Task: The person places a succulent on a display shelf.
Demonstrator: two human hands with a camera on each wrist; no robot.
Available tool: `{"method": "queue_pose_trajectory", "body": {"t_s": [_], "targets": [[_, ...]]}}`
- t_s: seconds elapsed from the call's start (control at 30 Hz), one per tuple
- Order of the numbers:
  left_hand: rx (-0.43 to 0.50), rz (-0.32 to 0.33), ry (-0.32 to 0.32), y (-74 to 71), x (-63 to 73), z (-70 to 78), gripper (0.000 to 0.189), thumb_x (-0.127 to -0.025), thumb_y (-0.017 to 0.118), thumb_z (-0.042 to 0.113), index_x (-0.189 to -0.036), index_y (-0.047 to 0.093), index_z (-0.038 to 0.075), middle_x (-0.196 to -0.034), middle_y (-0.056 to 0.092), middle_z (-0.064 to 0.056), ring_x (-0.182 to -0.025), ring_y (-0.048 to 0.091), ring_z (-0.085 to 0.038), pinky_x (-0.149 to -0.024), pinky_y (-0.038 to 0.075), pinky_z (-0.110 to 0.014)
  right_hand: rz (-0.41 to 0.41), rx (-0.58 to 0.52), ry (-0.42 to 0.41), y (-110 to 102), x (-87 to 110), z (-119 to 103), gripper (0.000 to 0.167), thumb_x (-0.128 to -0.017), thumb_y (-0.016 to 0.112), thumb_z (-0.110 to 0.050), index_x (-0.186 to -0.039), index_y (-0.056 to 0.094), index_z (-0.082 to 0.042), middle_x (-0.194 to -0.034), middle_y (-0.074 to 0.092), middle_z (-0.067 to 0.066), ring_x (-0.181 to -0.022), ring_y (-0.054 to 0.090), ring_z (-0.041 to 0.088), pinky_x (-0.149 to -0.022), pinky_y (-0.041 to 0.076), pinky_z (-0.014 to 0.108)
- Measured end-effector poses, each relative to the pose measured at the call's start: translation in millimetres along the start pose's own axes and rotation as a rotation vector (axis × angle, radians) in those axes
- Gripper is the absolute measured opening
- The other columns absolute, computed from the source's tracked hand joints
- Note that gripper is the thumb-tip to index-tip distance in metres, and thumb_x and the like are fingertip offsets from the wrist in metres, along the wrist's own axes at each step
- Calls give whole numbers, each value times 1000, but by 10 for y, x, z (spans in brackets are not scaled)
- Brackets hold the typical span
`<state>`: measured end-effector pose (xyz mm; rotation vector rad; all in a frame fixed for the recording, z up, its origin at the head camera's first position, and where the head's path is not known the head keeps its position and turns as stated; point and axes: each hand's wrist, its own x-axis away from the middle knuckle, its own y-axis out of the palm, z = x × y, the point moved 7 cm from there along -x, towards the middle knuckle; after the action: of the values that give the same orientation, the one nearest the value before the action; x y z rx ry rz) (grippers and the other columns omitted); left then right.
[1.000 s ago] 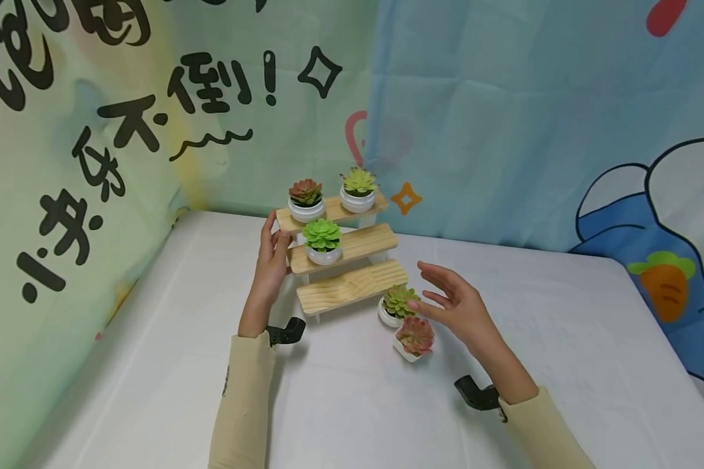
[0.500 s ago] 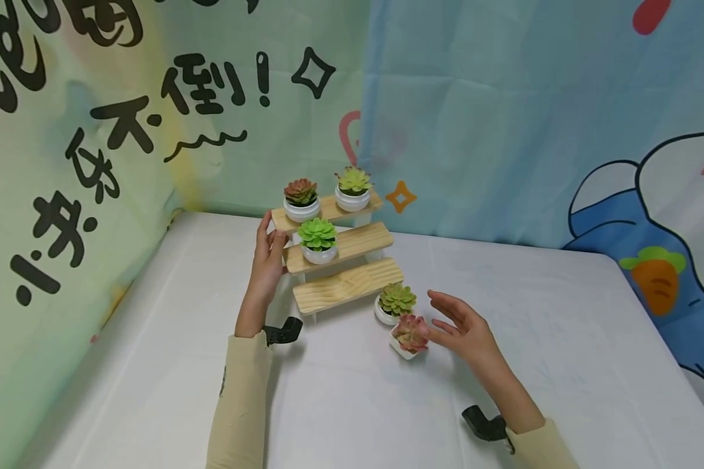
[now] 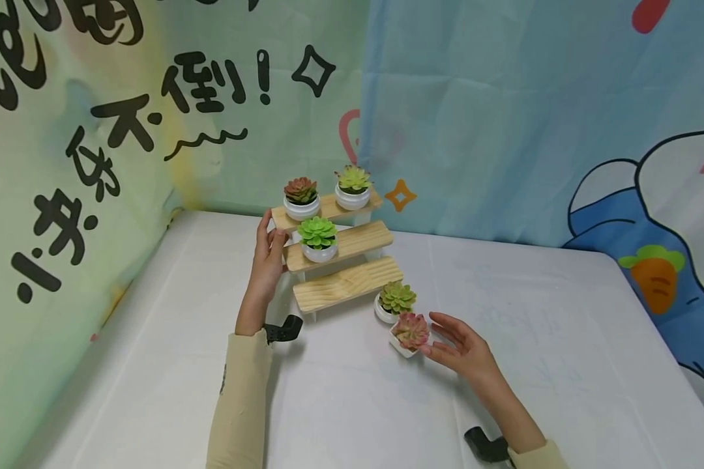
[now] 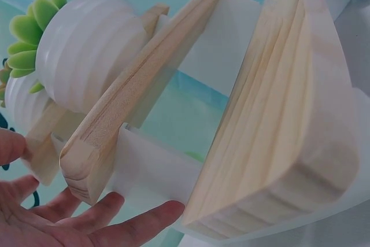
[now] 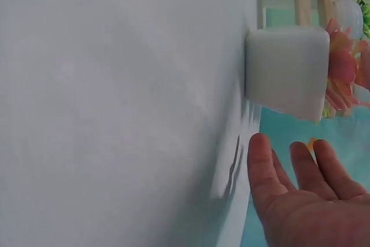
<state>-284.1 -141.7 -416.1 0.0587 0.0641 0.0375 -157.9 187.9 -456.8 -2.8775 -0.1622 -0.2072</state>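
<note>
A three-tier plant stand (image 3: 349, 283) with pale wood planks and white supports stands on the table. My left hand (image 3: 265, 267) holds its left end; in the left wrist view the fingers (image 4: 144, 224) lie along the side support and plank ends. A pink succulent (image 3: 412, 331) in a square white pot (image 5: 286, 73) stands in front of the stand's right end. My right hand (image 3: 460, 345) is close at its right side, fingers spread and relaxed; the right wrist view shows a gap between fingertips and pot. A green succulent (image 3: 396, 299) in a round white pot stands just behind.
On the top plank sit a reddish succulent (image 3: 300, 192) and a yellow-green succulent (image 3: 352, 180), both in round white pots. A bright green succulent (image 3: 318, 234) is on the middle plank's left. Printed cloth (image 3: 475, 117) hangs behind the white-covered table (image 3: 352, 404).
My right hand has moved down and toward me, from beside the green succulent to beside the pink one. The left hand stays on the stand. The head view has shifted slightly.
</note>
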Motion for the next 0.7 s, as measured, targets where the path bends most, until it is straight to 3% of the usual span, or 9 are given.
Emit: {"method": "queue_pose_trajectory", "body": {"t_s": [0.1, 0.2, 0.33, 0.47, 0.7], "targets": [[-4, -3, 6, 10, 5, 8, 57, -109, 30, 29, -158, 5, 18, -150, 34, -21, -138, 36, -35, -91, 48, -62, -6, -17, -8, 4, 27, 21, 65, -88, 73, -8, -144, 41, 2, -150, 38, 22, -119, 49, -5, -91, 48, 15], [-10, -3, 10, 11, 3, 7, 57, -109, 30, 29, -158, 4, 18, -149, 34, -21, -139, 36, -35, -90, 48, -62, -15, -27, -20, 15, 36, 21, 65, -88, 73, -7, -144, 41, 3, -150, 38, 23, -114, 49, -10, -91, 49, 16], [-6, -7, 11, -1, -11, 10, 57, -109, 30, 29, -158, 4, 20, -149, 34, -21, -139, 35, -34, -92, 47, -62, -25, -25, -20, 45, 5, 5, 66, -86, 74, -6, -143, 41, 3, -149, 39, 22, -113, 49, -8, -91, 49, 17], [-1, -9, 10, -1, -14, 10, 57, -109, 30, 29, -158, 4, 20, -149, 34, -21, -139, 35, -35, -91, 47, -62, -33, -16, 9, 80, -15, 23, 69, -86, 75, -5, -144, 40, 3, -148, 40, 24, -117, 51, 1, -90, 50, 18], [7, -9, 11, 3, -16, 1, 57, -109, 30, 28, -158, 4, 17, -150, 33, -22, -139, 36, -36, -90, 47, -63, -41, -5, 43, 127, -36, 49, 72, -84, 76, -3, -144, 38, 6, -146, 41, 27, -108, 54, -2, -88, 51, 17]]}}
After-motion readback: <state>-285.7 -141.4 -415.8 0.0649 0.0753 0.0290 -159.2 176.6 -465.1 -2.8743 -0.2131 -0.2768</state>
